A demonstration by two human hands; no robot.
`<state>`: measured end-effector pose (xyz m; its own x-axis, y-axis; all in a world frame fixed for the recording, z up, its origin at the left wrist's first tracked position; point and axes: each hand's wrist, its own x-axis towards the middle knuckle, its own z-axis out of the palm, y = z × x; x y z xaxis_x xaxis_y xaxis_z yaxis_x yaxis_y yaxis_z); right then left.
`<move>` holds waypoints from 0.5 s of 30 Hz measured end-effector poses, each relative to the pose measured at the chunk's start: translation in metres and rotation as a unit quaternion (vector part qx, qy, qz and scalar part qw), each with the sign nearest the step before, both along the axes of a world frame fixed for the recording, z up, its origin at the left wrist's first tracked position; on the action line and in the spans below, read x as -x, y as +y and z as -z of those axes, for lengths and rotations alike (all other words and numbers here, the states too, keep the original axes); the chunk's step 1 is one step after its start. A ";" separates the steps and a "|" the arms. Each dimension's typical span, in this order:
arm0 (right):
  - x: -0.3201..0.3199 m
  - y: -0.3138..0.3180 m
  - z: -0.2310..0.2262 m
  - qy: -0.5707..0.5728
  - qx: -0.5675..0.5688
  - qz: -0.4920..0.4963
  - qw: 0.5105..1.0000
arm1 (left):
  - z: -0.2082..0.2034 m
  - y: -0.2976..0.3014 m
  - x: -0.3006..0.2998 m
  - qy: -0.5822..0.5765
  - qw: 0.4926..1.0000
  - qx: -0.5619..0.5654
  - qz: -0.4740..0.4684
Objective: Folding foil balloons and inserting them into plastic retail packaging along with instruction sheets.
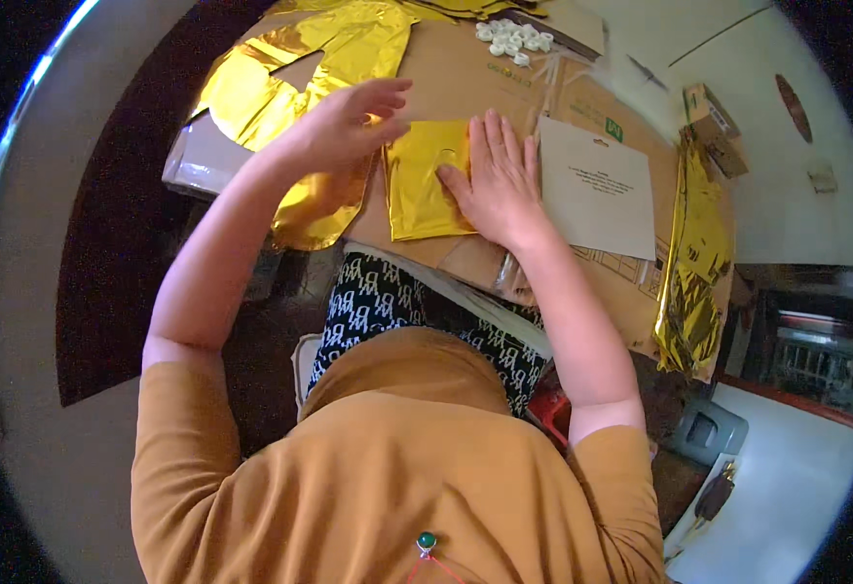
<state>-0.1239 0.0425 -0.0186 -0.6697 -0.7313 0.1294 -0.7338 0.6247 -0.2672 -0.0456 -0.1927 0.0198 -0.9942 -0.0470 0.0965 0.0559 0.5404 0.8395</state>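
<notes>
A folded gold foil sheet [428, 209] lies as a flat rectangle on the cardboard-covered table in front of me. My right hand [500, 180] rests flat on its right side, fingers stretched out and thumb spread across the foil. Raised at the upper left of the folded foil is my left hand [353, 122], its fingers apart and nothing seen in it. Under and beyond that hand spreads a larger gold foil balloon [251, 90], flat and with an opening in its shape. To the right of my right hand lies a white printed card [597, 185] with a hanging slot.
Small white rings [514, 39] sit in a pile at the far side. A stack of gold foil [694, 253] hangs along the right edge, beside a small cardboard box [714, 127]. More gold foil [446, 8] lies at the far edge. A grey plastic stool [707, 433] stands at the lower right.
</notes>
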 end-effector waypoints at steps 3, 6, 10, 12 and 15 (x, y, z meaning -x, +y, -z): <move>-0.005 -0.001 -0.007 0.004 -0.016 0.012 1.000 | -0.014 -0.001 0.023 -0.107 0.980 0.169 0.006; -0.007 0.001 -0.005 0.003 -0.006 0.013 1.000 | -0.026 0.005 0.038 -0.135 0.953 0.259 0.073; -0.006 0.000 -0.006 -0.002 -0.005 0.016 1.000 | -0.020 0.001 0.053 -0.212 0.929 0.287 0.095; -0.003 0.000 -0.005 0.003 -0.005 0.021 1.000 | -0.035 0.004 0.058 -0.273 0.931 0.224 0.089; 0.000 0.000 0.002 0.007 0.028 0.017 0.999 | -0.026 0.006 0.050 -0.276 0.960 0.042 0.029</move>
<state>-0.1242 0.0428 -0.0204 -0.6921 -0.6993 0.1787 -0.7160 0.6341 -0.2921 -0.0954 -0.1867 0.0462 -0.8959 -0.0047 -0.4442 -0.3524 0.6163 0.7043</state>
